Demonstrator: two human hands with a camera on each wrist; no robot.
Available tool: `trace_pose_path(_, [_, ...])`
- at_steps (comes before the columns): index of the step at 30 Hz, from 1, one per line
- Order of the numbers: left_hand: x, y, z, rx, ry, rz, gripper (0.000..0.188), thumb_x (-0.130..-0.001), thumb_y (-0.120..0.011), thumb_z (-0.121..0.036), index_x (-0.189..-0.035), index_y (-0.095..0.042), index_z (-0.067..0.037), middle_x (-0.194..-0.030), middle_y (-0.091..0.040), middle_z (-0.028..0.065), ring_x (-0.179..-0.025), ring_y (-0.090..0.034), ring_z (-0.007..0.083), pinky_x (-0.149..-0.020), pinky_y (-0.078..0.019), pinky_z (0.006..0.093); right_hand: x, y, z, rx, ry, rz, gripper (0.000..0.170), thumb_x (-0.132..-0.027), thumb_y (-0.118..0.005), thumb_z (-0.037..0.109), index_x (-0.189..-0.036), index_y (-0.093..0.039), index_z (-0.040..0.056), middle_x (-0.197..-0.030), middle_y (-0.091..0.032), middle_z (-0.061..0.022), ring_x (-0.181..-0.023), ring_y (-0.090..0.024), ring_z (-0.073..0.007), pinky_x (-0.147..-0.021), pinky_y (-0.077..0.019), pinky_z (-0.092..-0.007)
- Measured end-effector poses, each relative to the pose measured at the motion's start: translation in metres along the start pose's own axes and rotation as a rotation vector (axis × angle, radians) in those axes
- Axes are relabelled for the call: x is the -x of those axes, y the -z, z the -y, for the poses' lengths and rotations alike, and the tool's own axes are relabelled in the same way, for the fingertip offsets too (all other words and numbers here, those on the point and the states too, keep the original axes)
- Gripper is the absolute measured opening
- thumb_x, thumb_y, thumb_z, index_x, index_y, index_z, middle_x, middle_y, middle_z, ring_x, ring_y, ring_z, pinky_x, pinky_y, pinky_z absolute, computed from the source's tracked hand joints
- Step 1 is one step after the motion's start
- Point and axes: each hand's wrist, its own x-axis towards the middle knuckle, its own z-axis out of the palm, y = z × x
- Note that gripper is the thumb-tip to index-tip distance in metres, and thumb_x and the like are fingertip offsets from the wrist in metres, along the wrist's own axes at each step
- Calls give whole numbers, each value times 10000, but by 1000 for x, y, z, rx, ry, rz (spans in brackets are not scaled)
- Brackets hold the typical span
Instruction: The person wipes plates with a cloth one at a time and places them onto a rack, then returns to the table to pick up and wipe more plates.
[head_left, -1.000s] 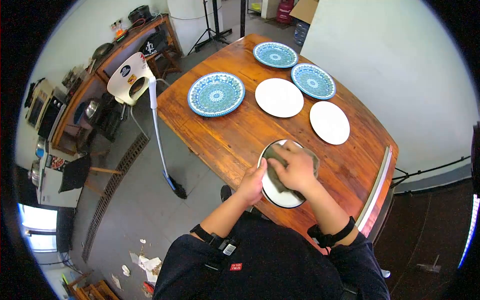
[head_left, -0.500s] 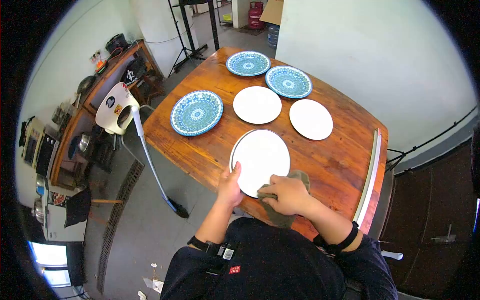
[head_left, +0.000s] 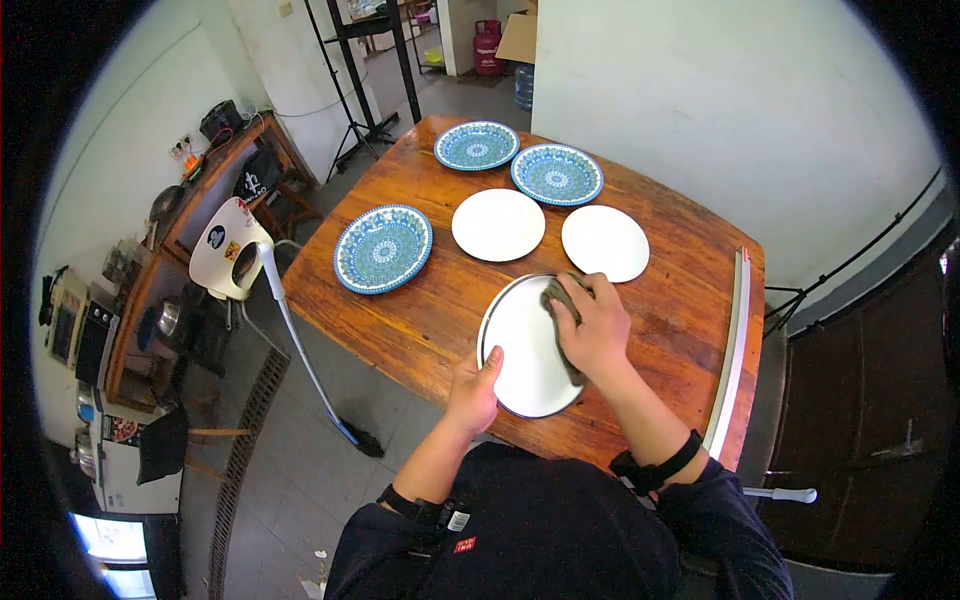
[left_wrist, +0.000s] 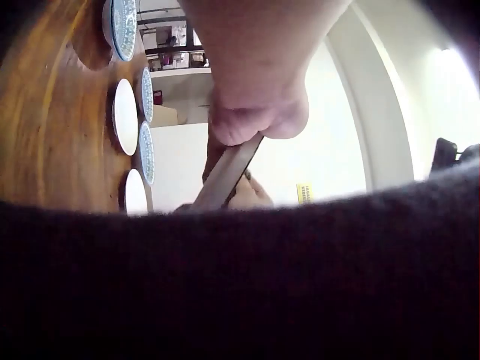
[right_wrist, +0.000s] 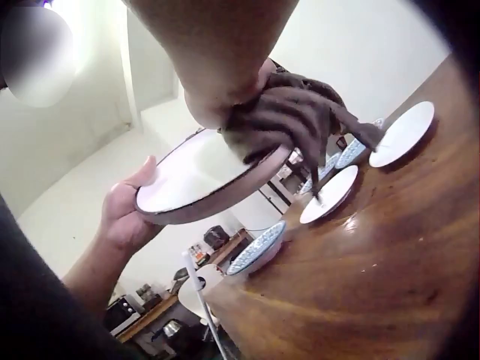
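In the head view a white plate with a dark rim [head_left: 525, 350] is held up by my left hand [head_left: 472, 395], thumb over the near left edge and fingers underneath. My right hand [head_left: 598, 328] grips a dark olive cloth [right_wrist: 292, 120] and presses it on the plate's right side, its folds hanging over the rim. The right wrist view shows the plate tilted and raised off the wooden table [right_wrist: 360, 277]. Seen from the left wrist, the plate is nearly edge-on, with the left palm at its rim.
Beyond the held plate lie two white plates [head_left: 498, 225] and several blue patterned plates [head_left: 383, 250]. A long pale strip [head_left: 728, 350] runs along the table's right edge. A broom [head_left: 310, 350] leans by a white chair [head_left: 228, 250] on the left.
My right hand and the cloth have moved from the plate's near edge up to its right side. The left hand still holds the plate. The head view has shifted.
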Motion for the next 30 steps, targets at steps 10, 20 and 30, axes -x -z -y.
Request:
trace_pose_path(10, [3,7,-17,207,-10,48,394,-844,-417,-307,-1078,-428,10,-1041,-507,116,-939,-503,191,-817,-404,327,26,17,16,-164,522,359,461,-634,-623,325,-1014,-510,90,-1056,-482,-112,-948,-453,-275,-834,-319,-430])
trace_pose_path(20, [-6,7,-13,170,56,-82,389,-842,-426,-303,-1069,-437,13,-1013,-517,119,-899,-521,194,-784,-419,324,35,-1,21,-307,418,370,562,-641,-642,314,-1109,-452,69,-1164,-418,-155,-1111,-350,-339,-903,-287,-437])
trace_pose_path(30, [-26,-4,-24,73,165,-234,377,-831,-457,-295,-979,-478,50,-910,-550,130,-800,-551,197,-720,-451,325,64,-15,2,-280,366,307,602,-543,-670,185,-1069,-427,23,-1063,-449,-167,-1011,-417,-343,-848,-342,-417])
